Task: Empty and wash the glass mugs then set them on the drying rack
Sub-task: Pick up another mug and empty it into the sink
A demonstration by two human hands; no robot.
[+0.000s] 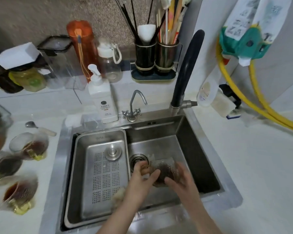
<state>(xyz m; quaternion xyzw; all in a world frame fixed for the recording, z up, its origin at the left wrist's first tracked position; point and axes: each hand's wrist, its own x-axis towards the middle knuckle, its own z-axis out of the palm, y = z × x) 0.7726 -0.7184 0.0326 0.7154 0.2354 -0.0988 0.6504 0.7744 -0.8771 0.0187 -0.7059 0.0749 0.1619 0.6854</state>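
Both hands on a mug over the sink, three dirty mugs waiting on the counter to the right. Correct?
Wrong side. The head view shows the three dirty mugs on the counter left of the sink. Left hand and right hand do hold a mug over it.

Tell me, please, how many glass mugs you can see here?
4: one held in both hands over the sink, three with dark liquid on the left counter, rear, middle, front. Others may sit beyond the left edge.

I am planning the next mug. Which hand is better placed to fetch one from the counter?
Left, probably. The dirty mugs stand on the counter left of the sink, on the left hand's side. The right hand would have to cross over. Both hands now hold a mug over the sink.
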